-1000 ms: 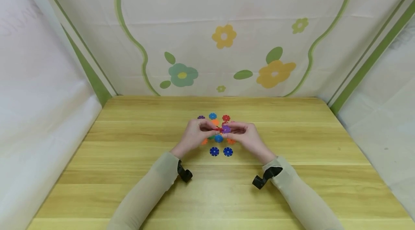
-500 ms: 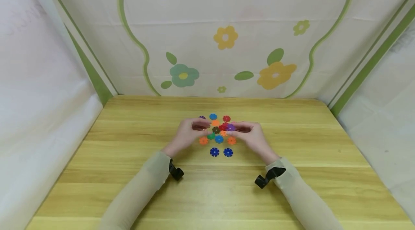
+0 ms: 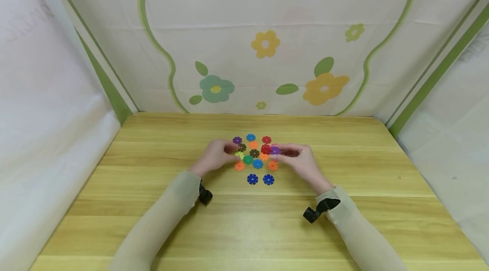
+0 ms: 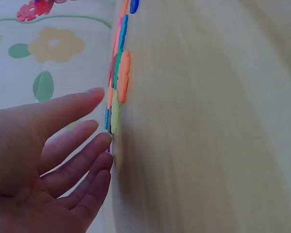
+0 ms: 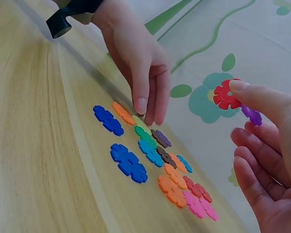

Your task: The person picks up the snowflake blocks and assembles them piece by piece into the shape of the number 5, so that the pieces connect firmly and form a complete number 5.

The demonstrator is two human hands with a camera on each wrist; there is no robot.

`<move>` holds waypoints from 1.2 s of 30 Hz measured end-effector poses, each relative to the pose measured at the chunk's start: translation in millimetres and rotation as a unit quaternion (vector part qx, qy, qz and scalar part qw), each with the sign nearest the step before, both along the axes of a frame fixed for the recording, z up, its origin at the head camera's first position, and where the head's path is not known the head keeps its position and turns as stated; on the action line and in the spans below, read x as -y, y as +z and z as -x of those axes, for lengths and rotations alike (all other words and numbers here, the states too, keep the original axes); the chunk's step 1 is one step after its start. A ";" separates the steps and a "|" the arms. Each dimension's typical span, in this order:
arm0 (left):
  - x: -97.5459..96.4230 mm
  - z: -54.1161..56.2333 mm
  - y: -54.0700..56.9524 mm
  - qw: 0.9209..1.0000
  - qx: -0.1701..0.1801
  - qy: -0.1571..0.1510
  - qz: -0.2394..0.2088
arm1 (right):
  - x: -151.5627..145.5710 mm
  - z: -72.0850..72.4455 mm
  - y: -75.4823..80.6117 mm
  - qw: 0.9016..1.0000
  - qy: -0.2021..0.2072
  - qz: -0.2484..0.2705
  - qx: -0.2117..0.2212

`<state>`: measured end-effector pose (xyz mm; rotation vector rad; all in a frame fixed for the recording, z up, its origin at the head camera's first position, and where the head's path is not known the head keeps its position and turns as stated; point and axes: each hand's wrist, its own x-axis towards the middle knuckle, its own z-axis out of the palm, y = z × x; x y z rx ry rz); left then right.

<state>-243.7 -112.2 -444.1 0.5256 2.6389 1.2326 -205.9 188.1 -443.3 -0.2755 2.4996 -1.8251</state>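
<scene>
My right hand (image 3: pixel 296 158) pinches a red snowflake disc (image 5: pixel 226 95) joined to a purple snowflake disc (image 5: pixel 252 115), held up above the table at the right of the spread discs. At the left side of the group, my left hand (image 3: pixel 215 155) reaches in with thumb and fingers parted and nothing between them. Its fingertips are close by a yellow-green disc (image 3: pixel 239 155) and a brown disc (image 3: pixel 242 147). In the left wrist view the yellow-green disc (image 4: pixel 115 114) appears edge-on, just beyond the fingers.
Several other discs lie flat on the wooden table (image 3: pixel 244 228): a green disc (image 3: pixel 248 159), a light blue disc (image 3: pixel 257 164), orange ones, and two dark blue discs, one of them (image 3: pixel 252 179) nearest the person. A flower-printed cloth wall (image 3: pixel 237 50) stands behind the table.
The hands have drawn apart. My left hand has moved left, off the joined discs, to the yellow-green disc; my right hand has carried the red and purple pair slightly right.
</scene>
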 end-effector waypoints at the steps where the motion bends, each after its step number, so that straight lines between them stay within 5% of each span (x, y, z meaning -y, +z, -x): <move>1: -1.0 1.3 -0.2 1.000 -0.001 0.000 0.009 | 0.2 0.1 -0.4 1.000 -0.001 0.000 0.000; 13: -9.6 8.1 -1.2 0.998 0.003 0.003 0.058 | 2.4 -1.4 -0.4 1.000 -0.002 0.002 0.014; 26: -9.9 3.4 -6.6 0.999 0.013 0.023 -0.025 | 5.4 -2.9 4.6 1.000 -0.004 -0.014 0.021; 36: -8.9 -5.5 0.7 0.997 0.015 0.017 -0.075 | 2.9 -0.2 0.8 1.000 0.001 0.000 0.013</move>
